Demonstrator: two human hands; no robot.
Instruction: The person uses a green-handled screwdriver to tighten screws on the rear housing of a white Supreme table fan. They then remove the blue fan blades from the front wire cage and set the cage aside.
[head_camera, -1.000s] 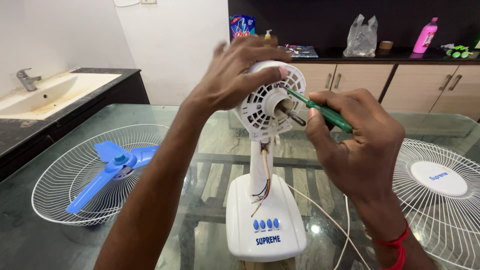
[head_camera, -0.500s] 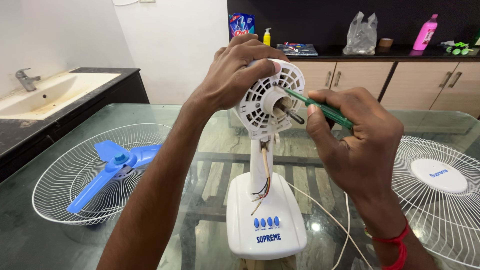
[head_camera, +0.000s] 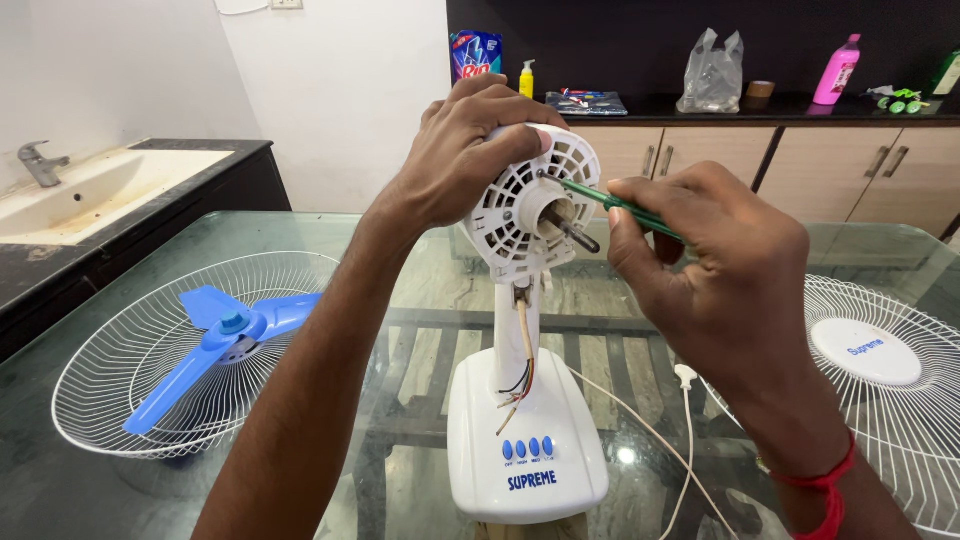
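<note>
White plastic makes up the fan motor housing (head_camera: 530, 200), which sits atop a slim white neck above the fan base (head_camera: 527, 440), upright on the glass surface (head_camera: 420, 300). The left hand (head_camera: 465, 150) is clamped over the top and back of the housing, its fingers (head_camera: 510, 112) curled across the upper rim and gripping it. The right hand (head_camera: 715, 265) is clenched around a green screwdriver (head_camera: 620, 208), whose shaft slants up and leftward from those fingers so that its tip meets the vented face of the housing just above the metal motor shaft (head_camera: 578, 234) that juts out from the centre. Below the left-hand fingers, loose coloured wires (head_camera: 520, 375) hang out of the open neck down onto the base, which carries a row of blue buttons (head_camera: 530, 448). A thin white cord (head_camera: 640, 425) trails across the glass beneath the right wrist, which wears a red thread band (head_camera: 825, 478). Well off to the left of the left hand, a white wire guard (head_camera: 190, 350) lies on the surface with a blue fan blade (head_camera: 220, 335) resting in it; to the right of the right hand lies a second wire guard (head_camera: 880, 380) with a white centre disc. Beyond the fingers, a dark counter (head_camera: 760, 105) holds a pink bottle (head_camera: 835, 70), a clear plastic bag (head_camera: 712, 75) and a yellow bottle (head_camera: 526, 78), and a sink (head_camera: 90, 185) sits far left.
</note>
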